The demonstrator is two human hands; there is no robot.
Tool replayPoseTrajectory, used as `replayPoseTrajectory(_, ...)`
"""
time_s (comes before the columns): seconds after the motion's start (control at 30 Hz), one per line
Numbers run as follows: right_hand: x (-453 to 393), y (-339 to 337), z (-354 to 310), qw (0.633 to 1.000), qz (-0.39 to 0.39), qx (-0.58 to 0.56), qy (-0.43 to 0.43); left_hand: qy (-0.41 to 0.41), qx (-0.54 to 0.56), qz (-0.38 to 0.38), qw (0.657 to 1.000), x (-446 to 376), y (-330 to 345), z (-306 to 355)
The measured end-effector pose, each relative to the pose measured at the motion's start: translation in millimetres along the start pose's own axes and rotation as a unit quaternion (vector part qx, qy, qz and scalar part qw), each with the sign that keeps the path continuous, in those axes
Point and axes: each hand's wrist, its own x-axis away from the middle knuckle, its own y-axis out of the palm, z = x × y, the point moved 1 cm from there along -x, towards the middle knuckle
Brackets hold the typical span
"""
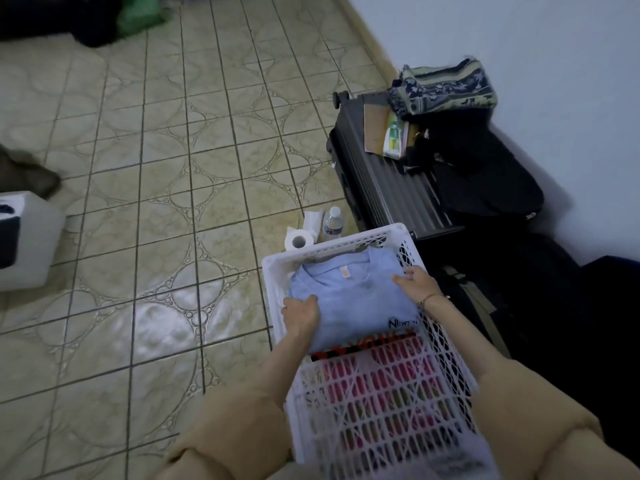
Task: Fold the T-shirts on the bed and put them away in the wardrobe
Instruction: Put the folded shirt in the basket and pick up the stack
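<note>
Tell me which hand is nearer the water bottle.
Right. The right hand rests on the blue T-shirt's far edge, closer to the water bottle; the left hand grips its nearer left edge.

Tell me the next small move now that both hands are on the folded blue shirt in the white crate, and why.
Probably lower the folded blue T-shirt flat and let go. The left hand grips its near-left edge, the right hand rests on its right side, and it already lies inside the white crate above other clothes.
</note>
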Motion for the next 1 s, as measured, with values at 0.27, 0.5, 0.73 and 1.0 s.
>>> replayPoseTrajectory(0.27, 131, -66, -116, 0.997, -0.061, 0.013, -0.049, 0.074, 0.052, -0.041, 0.995, 129, -70, 81)
replayPoseTrajectory(0.5, 274, -84, -199, 0.98, -0.161, 0.08, -0.09, 0.058, 0.134, -0.046, 0.988, 285, -163, 120)
replayPoseTrajectory(0.73, 424, 11, -253, 0.931, -0.264, 0.182, -0.174, 0.032, 0.207, 0.03, 0.977, 382, -290, 23)
replayPoseTrajectory(1.0, 630, 219, -265, 0.803, -0.402, 0.32, -0.301, -0.05, 0.356, 0.202, 0.911, 480, -464, -192)
